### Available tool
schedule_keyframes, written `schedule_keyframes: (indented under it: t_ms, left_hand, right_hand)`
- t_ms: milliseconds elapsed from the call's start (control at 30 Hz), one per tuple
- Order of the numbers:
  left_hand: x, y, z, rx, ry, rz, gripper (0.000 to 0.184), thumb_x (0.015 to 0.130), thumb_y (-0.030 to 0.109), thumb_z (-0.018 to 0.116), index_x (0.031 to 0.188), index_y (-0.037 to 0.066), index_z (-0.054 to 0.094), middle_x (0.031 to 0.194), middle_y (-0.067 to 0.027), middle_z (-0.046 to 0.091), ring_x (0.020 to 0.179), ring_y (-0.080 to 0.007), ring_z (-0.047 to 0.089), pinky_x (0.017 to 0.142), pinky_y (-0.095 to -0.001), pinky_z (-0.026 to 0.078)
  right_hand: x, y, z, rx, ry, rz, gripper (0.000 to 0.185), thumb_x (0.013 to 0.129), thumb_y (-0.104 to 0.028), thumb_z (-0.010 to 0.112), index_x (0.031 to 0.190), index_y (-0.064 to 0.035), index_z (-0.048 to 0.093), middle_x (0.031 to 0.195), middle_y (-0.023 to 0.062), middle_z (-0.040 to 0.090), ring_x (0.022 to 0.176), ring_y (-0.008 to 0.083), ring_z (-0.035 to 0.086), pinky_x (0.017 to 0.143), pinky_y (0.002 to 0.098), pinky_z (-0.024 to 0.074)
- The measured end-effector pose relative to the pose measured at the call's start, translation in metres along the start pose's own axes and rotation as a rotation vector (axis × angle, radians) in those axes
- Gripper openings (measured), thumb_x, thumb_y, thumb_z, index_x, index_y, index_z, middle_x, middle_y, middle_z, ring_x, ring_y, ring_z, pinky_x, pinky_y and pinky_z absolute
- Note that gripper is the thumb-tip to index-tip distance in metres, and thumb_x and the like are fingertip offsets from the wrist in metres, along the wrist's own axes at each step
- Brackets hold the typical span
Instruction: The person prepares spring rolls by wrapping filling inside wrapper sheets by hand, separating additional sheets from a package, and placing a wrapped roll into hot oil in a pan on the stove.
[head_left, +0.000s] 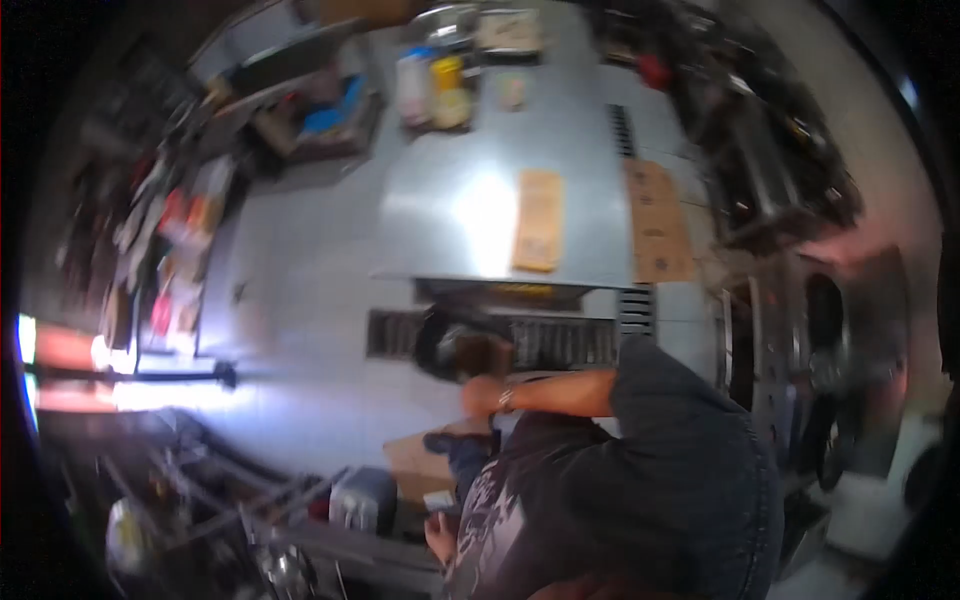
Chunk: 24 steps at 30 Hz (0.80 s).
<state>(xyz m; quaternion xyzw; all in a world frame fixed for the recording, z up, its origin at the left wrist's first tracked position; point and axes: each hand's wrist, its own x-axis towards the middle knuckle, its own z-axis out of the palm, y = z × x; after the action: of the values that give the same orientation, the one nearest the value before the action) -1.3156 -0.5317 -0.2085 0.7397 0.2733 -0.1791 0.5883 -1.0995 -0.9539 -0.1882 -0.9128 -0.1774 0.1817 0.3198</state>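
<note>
My right hand (484, 396), with a band at the wrist, reaches out from a dark sleeve, its fingers curled in. Right at those fingers is a blurred brown thing (478, 354), which I seem to grip; its kind is unclear. Behind it a round black container (436, 340) stands by the floor grate, below the table's edge. Low down, my left hand (440, 538) hangs beside my printed shirt (500, 510). A small white thing (438, 500) shows close to its fingers; blur hides whether they touch it or are closed.
A steel table (430, 225) bears a tan packet (539, 220) and several bottles (432, 90). A cardboard sheet (659, 220) lies on the floor to its right. Dark stove-like equipment (760, 150) lines the right, a loaded rack (185, 230) the left. A grey jug (362, 498) stands near my feet.
</note>
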Motion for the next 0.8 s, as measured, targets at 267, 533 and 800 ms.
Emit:
schedule_keyframes:
  t_ms: [267, 533, 800]
  left_hand:
    - [0.042, 0.212, -0.093, 0.319, 0.197, 0.133, 0.034, 0.095, 0.029, 0.067, 0.113, 0.001, 0.063, 0.098, -0.0145, 0.073, 0.090, -0.0213, 0.071, 0.079, -0.0333, 0.056]
    - [0.128, 0.236, -0.184, 0.232, 0.225, 0.155, 0.030, 0.096, 0.024, 0.066, 0.116, 0.002, 0.064, 0.097, -0.0130, 0.073, 0.090, -0.0191, 0.070, 0.079, -0.0325, 0.055]
    - [0.279, 0.270, -0.237, 0.213, 0.100, 0.066, 0.037, 0.095, 0.031, 0.066, 0.118, 0.003, 0.063, 0.102, -0.0152, 0.073, 0.092, -0.0234, 0.071, 0.080, -0.0350, 0.055]
  right_hand:
    - [0.047, 0.014, 0.058, -0.107, -0.208, 0.638, 0.040, 0.085, -0.035, 0.061, 0.084, 0.0022, 0.074, 0.096, 0.0264, 0.070, 0.098, 0.0422, 0.067, 0.087, 0.0488, 0.0536]
    - [0.139, -0.057, 0.035, -0.256, -0.356, 0.773, 0.032, 0.086, -0.026, 0.062, 0.100, -0.0006, 0.075, 0.109, 0.0229, 0.071, 0.105, 0.0389, 0.067, 0.089, 0.0447, 0.0550]
    - [0.291, -0.022, 0.066, -0.268, -0.301, 0.656, 0.040, 0.089, -0.037, 0.066, 0.095, 0.0015, 0.074, 0.104, 0.0257, 0.069, 0.102, 0.0408, 0.067, 0.089, 0.0469, 0.0539]
